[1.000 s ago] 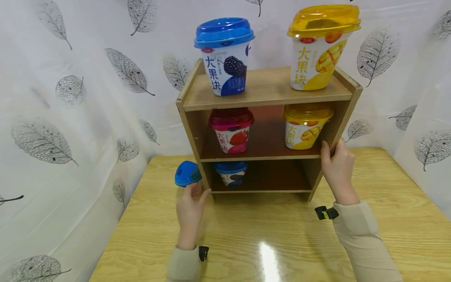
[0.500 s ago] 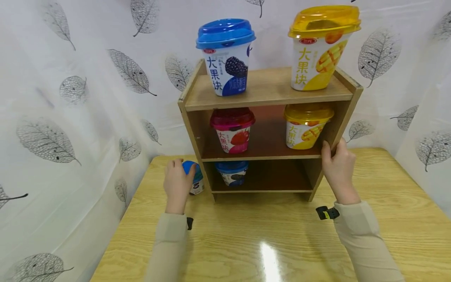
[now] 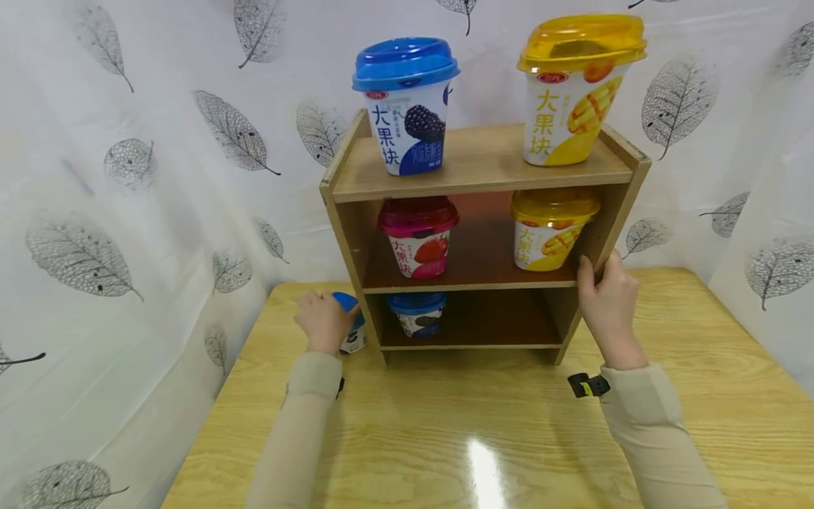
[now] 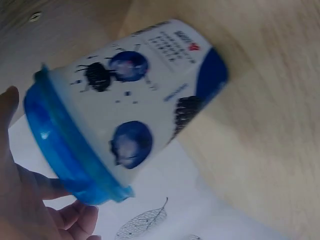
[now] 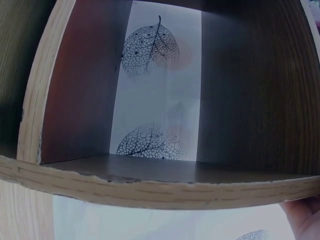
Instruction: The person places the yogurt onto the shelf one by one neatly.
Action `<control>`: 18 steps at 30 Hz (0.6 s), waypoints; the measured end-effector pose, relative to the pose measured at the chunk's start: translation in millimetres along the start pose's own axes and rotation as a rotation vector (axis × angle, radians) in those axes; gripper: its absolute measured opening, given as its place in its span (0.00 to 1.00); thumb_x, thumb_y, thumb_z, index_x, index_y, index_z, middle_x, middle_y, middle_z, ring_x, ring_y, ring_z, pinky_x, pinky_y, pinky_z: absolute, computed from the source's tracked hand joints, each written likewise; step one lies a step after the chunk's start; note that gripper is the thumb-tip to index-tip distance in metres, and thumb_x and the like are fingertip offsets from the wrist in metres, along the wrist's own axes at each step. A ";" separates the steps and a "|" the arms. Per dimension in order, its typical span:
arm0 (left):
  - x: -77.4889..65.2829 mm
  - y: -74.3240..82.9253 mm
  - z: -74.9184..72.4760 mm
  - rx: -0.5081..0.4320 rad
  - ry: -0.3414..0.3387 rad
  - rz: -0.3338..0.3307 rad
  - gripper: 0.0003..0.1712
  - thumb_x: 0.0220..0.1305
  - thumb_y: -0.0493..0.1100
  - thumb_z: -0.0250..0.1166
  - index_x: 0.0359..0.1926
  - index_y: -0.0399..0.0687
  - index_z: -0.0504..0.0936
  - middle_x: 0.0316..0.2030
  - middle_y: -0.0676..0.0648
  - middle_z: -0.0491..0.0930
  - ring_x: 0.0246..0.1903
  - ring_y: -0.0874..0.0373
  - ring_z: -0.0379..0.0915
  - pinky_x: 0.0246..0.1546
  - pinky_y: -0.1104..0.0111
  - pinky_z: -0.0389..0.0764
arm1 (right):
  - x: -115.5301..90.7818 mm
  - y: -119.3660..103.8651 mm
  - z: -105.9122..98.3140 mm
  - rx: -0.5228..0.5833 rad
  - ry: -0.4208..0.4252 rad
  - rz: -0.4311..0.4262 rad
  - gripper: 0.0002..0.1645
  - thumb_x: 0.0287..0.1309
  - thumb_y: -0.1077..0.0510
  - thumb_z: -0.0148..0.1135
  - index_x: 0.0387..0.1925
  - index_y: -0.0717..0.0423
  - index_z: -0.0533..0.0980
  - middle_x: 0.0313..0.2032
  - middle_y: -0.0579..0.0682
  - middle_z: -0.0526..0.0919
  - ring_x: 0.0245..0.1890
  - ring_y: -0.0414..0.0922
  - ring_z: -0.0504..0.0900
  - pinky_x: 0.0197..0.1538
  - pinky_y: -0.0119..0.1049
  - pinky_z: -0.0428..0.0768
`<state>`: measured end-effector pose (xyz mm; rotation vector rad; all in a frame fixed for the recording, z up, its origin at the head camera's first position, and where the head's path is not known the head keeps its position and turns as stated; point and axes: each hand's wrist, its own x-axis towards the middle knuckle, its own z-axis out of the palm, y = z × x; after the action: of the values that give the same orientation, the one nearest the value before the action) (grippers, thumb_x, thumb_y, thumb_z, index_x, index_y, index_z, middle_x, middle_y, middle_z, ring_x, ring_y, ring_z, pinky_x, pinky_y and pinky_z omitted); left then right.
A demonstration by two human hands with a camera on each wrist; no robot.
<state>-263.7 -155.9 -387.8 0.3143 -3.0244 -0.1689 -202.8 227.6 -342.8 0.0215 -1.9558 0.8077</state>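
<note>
My left hand [image 3: 323,324] curls its fingers round the blue lid of a blueberry yogurt cup [image 3: 353,342], which stands on the table left of the shelf; the hand hides part of the lid. In the left wrist view the cup [image 4: 125,95] shows berry pictures, with the thumb and fingers at its lid. My right hand [image 3: 607,300] grips the right side panel of the small wooden shelf [image 3: 483,185]. From the right wrist view the shelf's edge [image 5: 150,194] is seen close up, with fingertips at the lower right.
Atop the shelf stand a blue-lidded cup [image 3: 410,106] and a yellow-lidded cup [image 3: 572,92]. The middle level holds a red-lidded cup [image 3: 420,237] and another yellow-lidded cup [image 3: 550,230]. Below is a blue-lidded cup [image 3: 418,314]. Leaf-patterned cloth [image 3: 159,233] hangs behind the table [image 3: 432,424].
My left hand has moved left from the shelf's lower left corner, then up and over the loose cup's lid, covering more of it. My right hand stays on the side panel.
</note>
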 end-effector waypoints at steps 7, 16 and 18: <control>1.4 -7.7 9.6 -0.030 -0.019 0.031 0.44 0.51 0.67 0.55 0.48 0.29 0.68 0.43 0.32 0.63 0.45 0.39 0.57 0.39 0.44 0.65 | -0.7 0.5 0.6 0.002 0.001 -0.006 0.11 0.53 0.64 0.53 0.28 0.74 0.68 0.18 0.69 0.74 0.17 0.62 0.73 0.16 0.46 0.62; -1.5 -14.9 6.0 -0.096 -0.078 0.166 0.42 0.49 0.62 0.59 0.57 0.38 0.65 0.53 0.33 0.60 0.51 0.36 0.52 0.41 0.39 0.60 | 0.2 0.1 0.0 -0.008 0.006 -0.003 0.11 0.53 0.64 0.53 0.27 0.73 0.68 0.17 0.67 0.74 0.16 0.60 0.72 0.16 0.37 0.60; -2.6 -16.7 7.4 -0.122 -0.071 0.198 0.39 0.50 0.61 0.59 0.57 0.41 0.66 0.54 0.34 0.61 0.52 0.37 0.52 0.41 0.39 0.60 | 0.1 0.3 0.2 -0.009 0.006 -0.001 0.11 0.53 0.64 0.53 0.27 0.73 0.68 0.17 0.67 0.74 0.16 0.60 0.72 0.16 0.37 0.59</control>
<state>-258.6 -170.8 -397.4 -0.0014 -3.0726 -0.3532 -203.1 227.8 -342.9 0.0149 -1.9530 0.7973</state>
